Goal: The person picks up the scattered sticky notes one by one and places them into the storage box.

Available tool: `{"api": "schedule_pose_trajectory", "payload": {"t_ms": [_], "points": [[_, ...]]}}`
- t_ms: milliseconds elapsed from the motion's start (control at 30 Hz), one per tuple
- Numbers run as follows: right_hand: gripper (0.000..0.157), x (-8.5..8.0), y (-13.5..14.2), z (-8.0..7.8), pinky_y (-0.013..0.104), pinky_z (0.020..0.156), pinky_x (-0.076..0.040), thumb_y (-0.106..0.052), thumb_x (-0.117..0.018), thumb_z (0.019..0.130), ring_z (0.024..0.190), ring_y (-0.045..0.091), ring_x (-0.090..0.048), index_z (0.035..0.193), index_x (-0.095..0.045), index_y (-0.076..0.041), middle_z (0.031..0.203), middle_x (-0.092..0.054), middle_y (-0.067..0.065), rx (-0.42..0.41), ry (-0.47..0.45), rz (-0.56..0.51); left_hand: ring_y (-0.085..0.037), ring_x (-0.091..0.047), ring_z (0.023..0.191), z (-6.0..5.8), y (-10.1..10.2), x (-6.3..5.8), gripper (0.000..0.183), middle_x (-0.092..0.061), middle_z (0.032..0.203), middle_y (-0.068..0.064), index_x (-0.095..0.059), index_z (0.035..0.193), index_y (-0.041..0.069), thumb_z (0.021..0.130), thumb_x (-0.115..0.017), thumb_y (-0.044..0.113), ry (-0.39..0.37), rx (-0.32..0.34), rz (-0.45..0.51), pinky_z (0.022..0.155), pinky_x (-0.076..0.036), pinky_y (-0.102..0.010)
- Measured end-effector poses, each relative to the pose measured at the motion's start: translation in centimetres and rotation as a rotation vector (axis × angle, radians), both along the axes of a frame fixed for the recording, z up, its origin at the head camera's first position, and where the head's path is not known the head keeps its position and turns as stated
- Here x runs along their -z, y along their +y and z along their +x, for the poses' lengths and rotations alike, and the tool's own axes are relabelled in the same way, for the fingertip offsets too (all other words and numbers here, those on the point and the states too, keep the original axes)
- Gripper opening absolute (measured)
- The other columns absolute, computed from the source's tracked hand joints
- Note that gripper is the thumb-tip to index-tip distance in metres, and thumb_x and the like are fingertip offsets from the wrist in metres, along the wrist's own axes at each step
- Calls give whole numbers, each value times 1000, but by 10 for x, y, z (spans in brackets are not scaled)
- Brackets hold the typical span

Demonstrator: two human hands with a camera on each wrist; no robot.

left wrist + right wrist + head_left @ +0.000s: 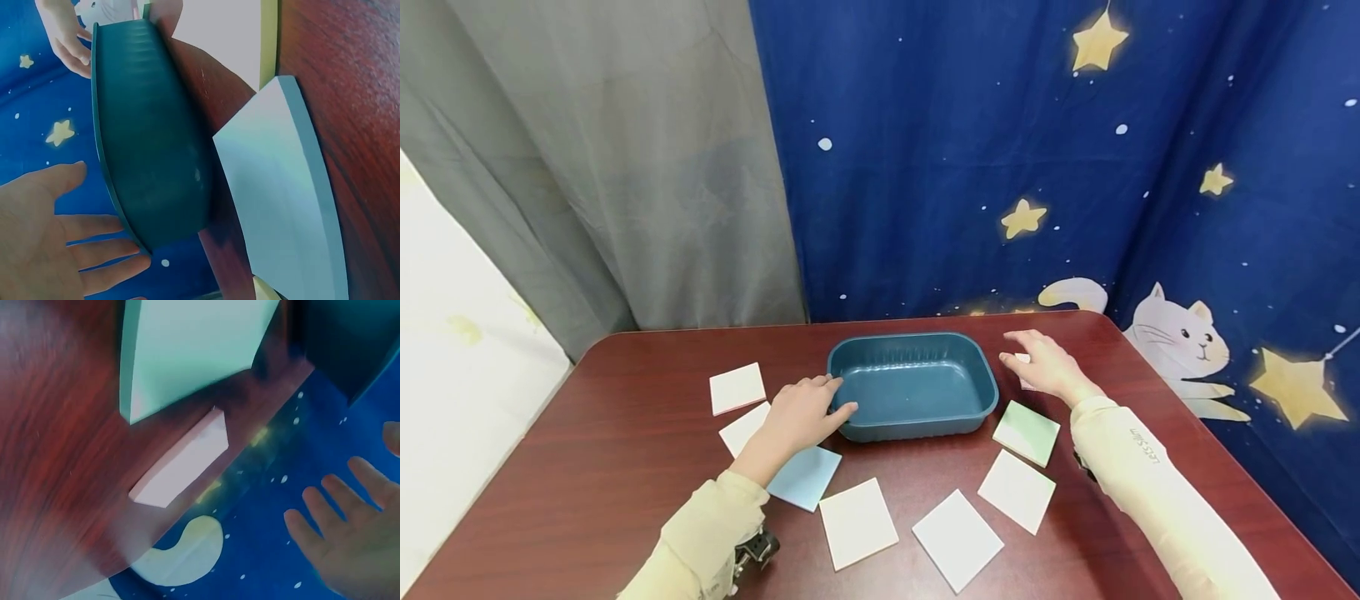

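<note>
A dark teal plastic basin [917, 387] stands at the middle of the table's far part, with nothing visible inside it. My left hand [802, 414] is at its left end, fingers extended. In the left wrist view, the left fingertips [119, 272] meet or overlap the basin's rim; I cannot tell whether they touch. My right hand [1045, 364] hovers right of the basin, fingers spread and holding nothing. Partly hidden below it lies a pale pink square pad [184, 465], which looks like sticky notes. A green pad [1027, 432] lies nearer to me.
Left of the basin are a white-topped pad [737, 389] with a pink edge, another white-topped pad [745, 427] and a blue pad [807, 477]. In front lie a cream pad [858, 523], a whitish pad [958, 540] and a green-edged pad [1017, 491]. Curtains [925, 167] hang behind the table.
</note>
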State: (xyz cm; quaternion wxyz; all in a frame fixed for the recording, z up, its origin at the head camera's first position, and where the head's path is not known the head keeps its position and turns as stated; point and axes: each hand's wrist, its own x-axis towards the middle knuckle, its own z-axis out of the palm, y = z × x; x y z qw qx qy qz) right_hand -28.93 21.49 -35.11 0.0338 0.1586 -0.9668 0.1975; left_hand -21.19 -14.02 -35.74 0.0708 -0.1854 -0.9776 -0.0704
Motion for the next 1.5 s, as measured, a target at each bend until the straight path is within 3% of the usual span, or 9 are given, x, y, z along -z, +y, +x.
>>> {"api": "schedule_pose_trajectory", "payload": {"t_ms": [267, 633, 1033, 1500], "points": [[55, -4, 17, -18, 59, 82, -31, -36, -49, 87, 110, 42, -39, 126, -42, 2, 122, -42, 25, 154, -40, 46, -28, -56, 96, -2, -2, 3, 52, -55, 115, -14, -57, 117, 2, 85, -53, 43, -13, -15, 29, 73, -46, -43], [66, 18, 26, -31, 59, 78, -33, -44, -48, 85, 108, 46, -38, 128, -36, 5, 122, -37, 30, 286, -182, 113, -27, -57, 94, -1, -3, 3, 49, -56, 114, -14, -58, 115, 3, 85, -54, 42, 7, -9, 41, 70, -47, -42], [86, 32, 26, -34, 59, 79, -33, -62, -42, 80, 107, 50, -35, 129, -29, 8, 123, -34, 36, 360, -316, 134, -27, -57, 94, -2, -3, 3, 50, -56, 114, -14, -59, 114, 3, 85, -53, 43, 5, -10, 33, 71, -47, -42], [88, 44, 24, -36, 54, 69, -39, -64, -46, 76, 97, 46, -40, 121, -33, 10, 109, -41, 36, 410, -315, 159, -28, -57, 94, 0, -1, 0, 49, -55, 114, -16, -59, 113, 2, 84, -55, 41, -3, -16, 40, 70, -47, -42]]}}
